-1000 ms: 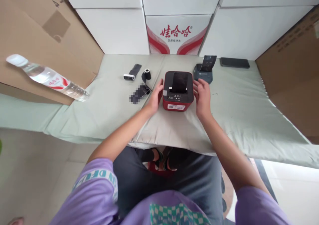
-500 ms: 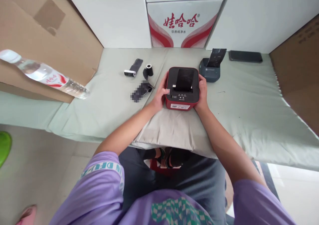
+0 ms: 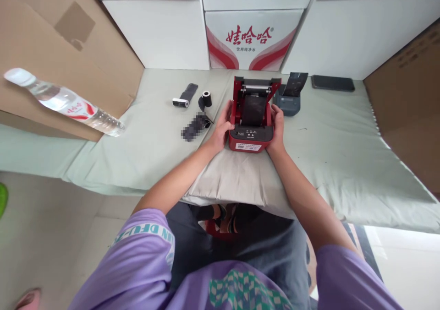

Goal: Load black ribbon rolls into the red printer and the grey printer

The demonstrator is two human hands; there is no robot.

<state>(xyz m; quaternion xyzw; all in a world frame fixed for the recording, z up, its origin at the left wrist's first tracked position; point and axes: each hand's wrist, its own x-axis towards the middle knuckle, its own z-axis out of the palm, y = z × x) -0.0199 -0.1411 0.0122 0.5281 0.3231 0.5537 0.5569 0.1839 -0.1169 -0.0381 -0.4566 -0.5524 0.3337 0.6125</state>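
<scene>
A red and black label printer [image 3: 250, 140] rests on the cloth-covered table in front of me. Its lid [image 3: 257, 84] is raised toward the back, and a strip of black paper [image 3: 253, 111] lies inside, running to the front panel. My left hand [image 3: 222, 131] grips the printer's left side, thumb at the front corner. My right hand [image 3: 277, 129] is wrapped against its right side, with part of the fingers hidden. Just behind my right hand stands a smaller dark blue printer [image 3: 290, 105] with black paper [image 3: 296, 83] sticking up from it.
Left of the printer lie a small black paper roll [image 3: 206, 98], another roll with its strip unwound [image 3: 180, 102] and a blurred-out black strip [image 3: 194, 127]. A water bottle [image 3: 74, 106] leans at far left. A black phone [image 3: 332, 83] lies back right. White boxes [image 3: 154, 35] wall the back; cardboard boxes [image 3: 409, 104] flank the sides.
The red printer's lid has swung up from closed to raised, uncovering the red interior and the black paper. Both hands stay at its sides. The view has shifted slightly.
</scene>
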